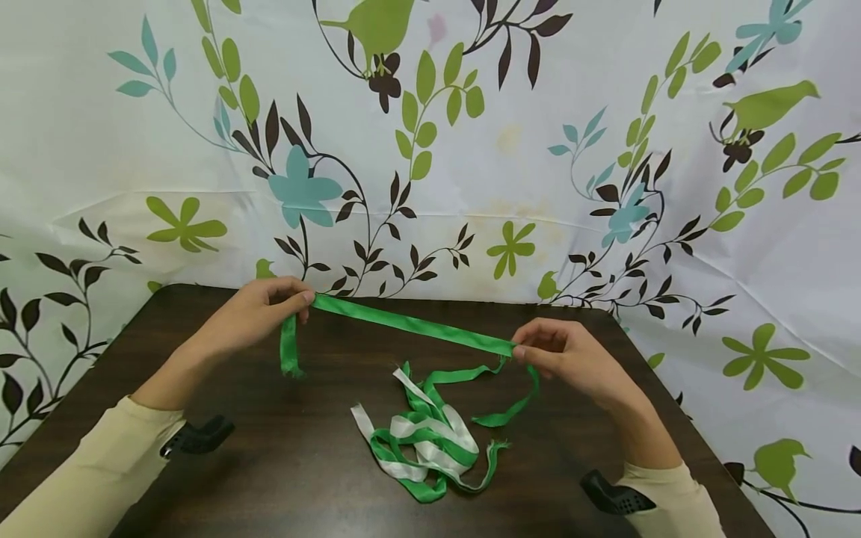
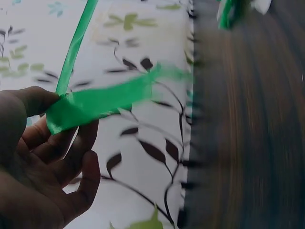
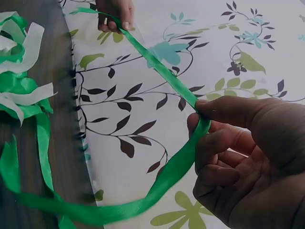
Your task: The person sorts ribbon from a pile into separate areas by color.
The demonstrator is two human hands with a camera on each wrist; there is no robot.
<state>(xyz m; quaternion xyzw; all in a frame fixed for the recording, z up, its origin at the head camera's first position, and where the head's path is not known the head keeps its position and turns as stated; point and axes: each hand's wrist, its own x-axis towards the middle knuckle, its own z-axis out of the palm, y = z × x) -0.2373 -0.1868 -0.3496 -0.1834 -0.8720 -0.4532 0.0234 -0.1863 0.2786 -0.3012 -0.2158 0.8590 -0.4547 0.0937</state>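
Note:
A green ribbon (image 1: 410, 323) stretches taut between the two hands above the dark table. My left hand (image 1: 258, 314) pinches it between thumb and fingers, and a short frayed end hangs below; in the left wrist view this loose end (image 2: 109, 100) looks blurred. My right hand (image 1: 568, 355) pinches the ribbon lower down at the right, with a tail (image 3: 162, 191) curving down from the fingers. Below and between the hands lies a tangled pile of green and white ribbons (image 1: 430, 441). One green strand runs from the pile up near the right hand.
The dark wooden table (image 1: 282, 478) reaches back to a white cloth backdrop (image 1: 471, 202) printed with leaves, flowers and birds. Black bands (image 1: 198, 436) sit on both wrists over cream sleeves.

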